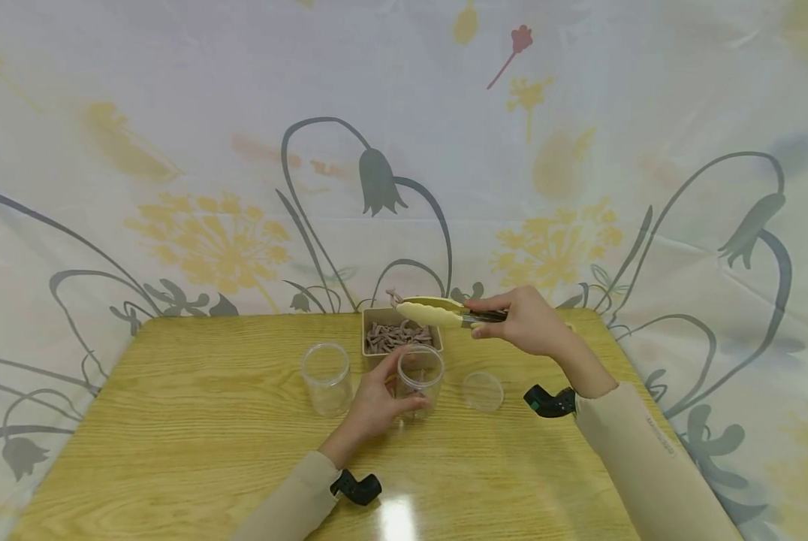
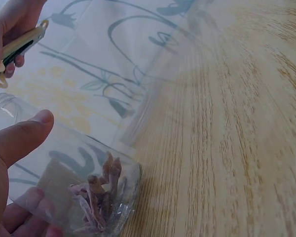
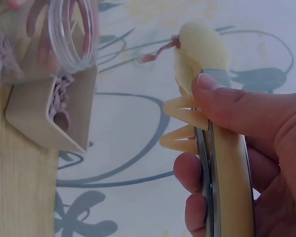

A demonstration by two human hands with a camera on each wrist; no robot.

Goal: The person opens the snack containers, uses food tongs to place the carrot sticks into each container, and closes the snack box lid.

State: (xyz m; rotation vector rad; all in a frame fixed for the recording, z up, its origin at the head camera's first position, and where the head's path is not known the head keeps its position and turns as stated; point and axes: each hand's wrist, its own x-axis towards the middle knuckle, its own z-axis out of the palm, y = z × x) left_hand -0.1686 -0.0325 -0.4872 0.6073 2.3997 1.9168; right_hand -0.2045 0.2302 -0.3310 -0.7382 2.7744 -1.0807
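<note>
The right hand point(image 1: 529, 323) grips the yellow and black tongs point(image 3: 227, 163), thumb on one side and curled fingers on the other. The heads of the tongs are brought close together, and a thin purplish strip point(image 3: 160, 52) sticks out from between them. Only its free part can be seen; the pinched end is hidden inside the heads. In the left wrist view, the heads of the tongs are cut off by the picture's edge.

The left hand point(image 1: 377, 402) holds a clear jar point(image 1: 426, 372) around its side, so the jar is between thumb and fingers, with its mouth uncovered. Some purplish pieces point(image 2: 96, 197) lie at the bottom of this jar (through the shiny plastic their number is hard to make out). The strip is above and beyond the jar's mouth, apart from it; how high exactly, it cannot be told.

Just behind the jar is a beige box point(image 1: 367, 330) with many similar strips point(image 1: 396, 338); its front is partly covered by the left hand and the jar. A second clear jar point(image 1: 326, 383) stands left of the left hand, and a transparent lid point(image 1: 483, 391) lies to the right, its outline faint against the wooden table point(image 1: 208, 421). Behind hangs a flowered cloth point(image 1: 350, 68).
</note>
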